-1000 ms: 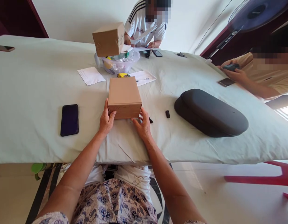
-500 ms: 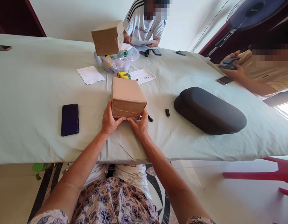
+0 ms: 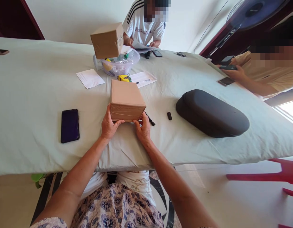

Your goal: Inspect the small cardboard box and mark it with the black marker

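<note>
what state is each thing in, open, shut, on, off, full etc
Held cardboard box: closed on visible sides, gripped by left hand and right hand
Far cardboard box: closed on visible sides
Plastic basin: holding items
Near smartphone: face up, screen dark
Hard case: closed
Fan: running or off, cannot tell

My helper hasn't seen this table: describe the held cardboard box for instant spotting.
Start at the long cloth-covered table. Near its closest edge, the wearer's left hand and right hand hold a brown cardboard box. Those hands set it apart from the farther brown box at the lilac basin.
</note>
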`<state>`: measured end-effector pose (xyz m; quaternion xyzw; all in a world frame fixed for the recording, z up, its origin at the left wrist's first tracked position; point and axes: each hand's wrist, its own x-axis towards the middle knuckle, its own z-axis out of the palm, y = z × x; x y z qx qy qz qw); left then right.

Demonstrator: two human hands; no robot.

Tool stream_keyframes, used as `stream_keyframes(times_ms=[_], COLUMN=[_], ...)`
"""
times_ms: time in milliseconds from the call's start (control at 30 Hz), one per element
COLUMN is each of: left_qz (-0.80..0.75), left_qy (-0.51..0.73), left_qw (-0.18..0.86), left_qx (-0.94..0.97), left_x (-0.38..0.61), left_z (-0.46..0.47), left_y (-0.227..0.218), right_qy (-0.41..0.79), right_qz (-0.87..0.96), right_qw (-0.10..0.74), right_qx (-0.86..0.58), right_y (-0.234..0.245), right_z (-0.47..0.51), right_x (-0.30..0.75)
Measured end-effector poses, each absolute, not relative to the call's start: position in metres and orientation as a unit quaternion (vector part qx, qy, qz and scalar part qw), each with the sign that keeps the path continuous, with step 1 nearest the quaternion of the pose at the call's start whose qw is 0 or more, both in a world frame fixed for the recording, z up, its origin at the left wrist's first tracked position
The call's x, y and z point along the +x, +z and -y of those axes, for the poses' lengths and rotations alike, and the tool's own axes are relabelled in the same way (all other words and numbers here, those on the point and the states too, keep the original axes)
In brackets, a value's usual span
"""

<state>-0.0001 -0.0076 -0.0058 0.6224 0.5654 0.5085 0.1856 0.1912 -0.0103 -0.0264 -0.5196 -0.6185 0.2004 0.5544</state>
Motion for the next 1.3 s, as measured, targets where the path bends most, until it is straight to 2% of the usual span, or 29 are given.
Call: stream_keyframes(times_ms=[400, 600, 900, 1100, 1300], left_qz=[-0.550, -0.537, -0.515, -0.513, -0.500], left_qy=[0.542, 0.555, 0.558, 0.560, 0.562], left_qw=[0.261, 0.282, 0.269, 0.209, 0.208], left_qx=[0.579, 0.570, 0.592, 0.616, 0.625], left_x=[0.001, 0.001, 0.001, 0.003, 0.003], left_z=[0.008, 0.007, 0.006, 0.004, 0.003], left_y=[-0.001, -0.002, 0.004, 0.014, 0.016], right_qy=[0.272, 0.271, 0.241, 0.233, 0.216], right_qz=[0.576, 0.571, 0.572, 0.580, 0.585], right_qw=[0.586, 0.567, 0.541, 0.560, 0.571], right_qx=[-0.501, -0.528, -0.567, -0.544, -0.534], right_y=[-0.020, -0.014, -0.008, -0.011, -0.008], right_z=[0.008, 0.010, 0.011, 0.012, 0.016], right_x=[0.190, 0.193, 0.193, 0.194, 0.198])
